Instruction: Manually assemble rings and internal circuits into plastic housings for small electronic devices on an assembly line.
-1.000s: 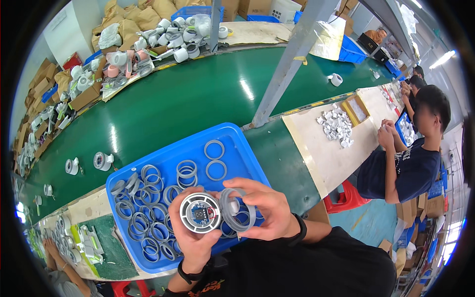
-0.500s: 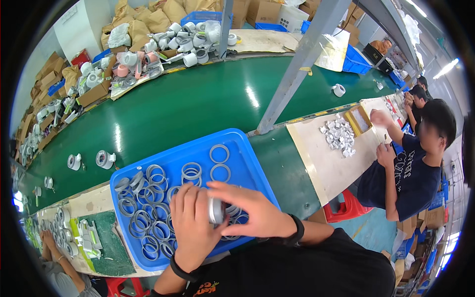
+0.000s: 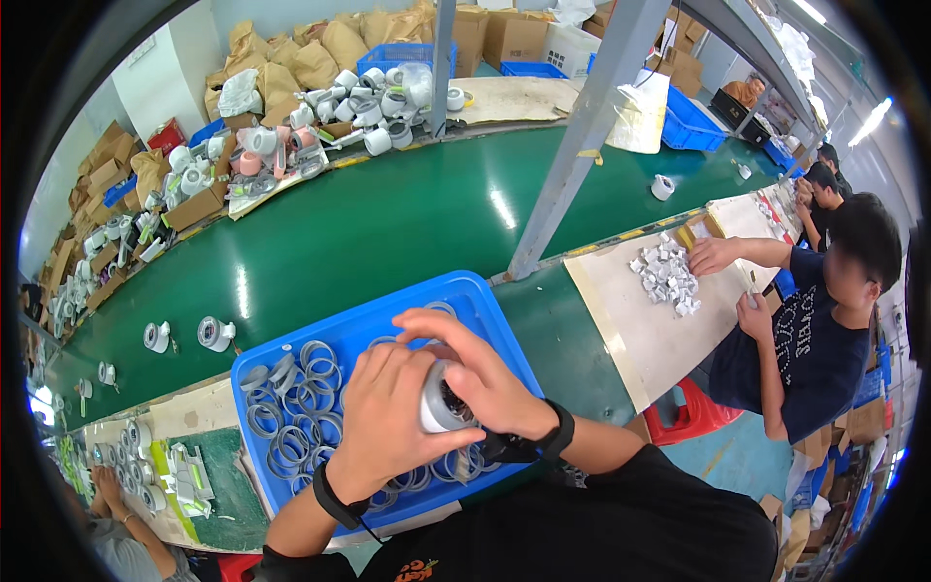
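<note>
Over the blue tray I hold a white round housing (image 3: 434,409) with dark innards showing at its open end. My left hand (image 3: 386,407) wraps round it from the left, thumb beneath. My right hand (image 3: 485,373) closes on it from the right, its fingers lying over the top; its fingertips partly cover the far side. Below both hands, the blue tray (image 3: 475,296) is strewn with loose grey rings (image 3: 291,448), most of them heaped on its left side.
A green conveyor belt (image 3: 378,213) runs behind the tray, carrying several white round units (image 3: 215,334). A grey metal post (image 3: 562,175) rises beyond the tray. At right, a co-worker (image 3: 824,320) reaches to a pile of small white parts (image 3: 669,276). Another person's hands (image 3: 112,490) work at far left.
The housing has tilted, its dark open end turned more into view. My right hand has shifted its fingers over the top. The co-worker's hand has come down to the white pile.
</note>
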A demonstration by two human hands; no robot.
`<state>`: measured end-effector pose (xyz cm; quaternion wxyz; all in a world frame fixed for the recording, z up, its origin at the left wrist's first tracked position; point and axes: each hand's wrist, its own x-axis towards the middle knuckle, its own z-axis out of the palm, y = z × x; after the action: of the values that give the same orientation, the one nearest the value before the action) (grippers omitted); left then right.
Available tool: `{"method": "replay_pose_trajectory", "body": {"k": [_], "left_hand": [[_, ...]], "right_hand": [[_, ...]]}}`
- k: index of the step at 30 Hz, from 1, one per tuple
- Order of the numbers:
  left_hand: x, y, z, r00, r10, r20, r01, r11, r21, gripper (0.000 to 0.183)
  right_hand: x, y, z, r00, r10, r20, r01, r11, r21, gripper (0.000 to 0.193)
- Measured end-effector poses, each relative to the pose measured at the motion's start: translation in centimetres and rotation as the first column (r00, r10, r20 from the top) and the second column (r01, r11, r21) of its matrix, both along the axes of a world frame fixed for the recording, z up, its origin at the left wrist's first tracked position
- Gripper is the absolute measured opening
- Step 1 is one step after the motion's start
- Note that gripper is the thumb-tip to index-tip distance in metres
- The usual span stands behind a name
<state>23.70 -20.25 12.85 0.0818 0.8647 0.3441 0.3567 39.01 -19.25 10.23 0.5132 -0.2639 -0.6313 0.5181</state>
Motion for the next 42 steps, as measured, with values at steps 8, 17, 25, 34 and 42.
{"method": "replay_pose_trajectory", "body": {"k": [8,17,25,34,42], "left_hand": [[2.1,-1.2,0.1,0.598,0.134,0.790,0.295,0.880,-0.372,0.051],[2.1,0.0,0.6,0.710,0.162,0.686,0.117,0.933,-0.341,0.027],[0.9,1.2,1.2,0.991,-0.038,0.131,0.036,0.999,0.019,0.051],[-9.3,16.3,-7.2,0.804,0.590,-0.071,-0.539,0.675,-0.504,0.054],[-19.3,17.7,-13.4,0.725,0.514,-0.458,-0.676,0.660,-0.328,0.074]], "right_hand": [[-0.3,-1.4,2.2,0.974,-0.224,-0.012,0.196,0.821,0.537,0.051],[-1.1,-1.6,2.3,0.953,-0.290,-0.083,0.296,0.846,0.443,0.027],[1.5,0.6,2.1,0.954,-0.025,-0.299,-0.010,0.993,-0.115,0.046],[5.0,2.5,-2.7,0.742,0.144,0.654,-0.122,0.989,-0.080,0.043],[6.4,3.5,-7.4,0.489,0.127,0.863,-0.260,0.966,0.005,0.044]]}}
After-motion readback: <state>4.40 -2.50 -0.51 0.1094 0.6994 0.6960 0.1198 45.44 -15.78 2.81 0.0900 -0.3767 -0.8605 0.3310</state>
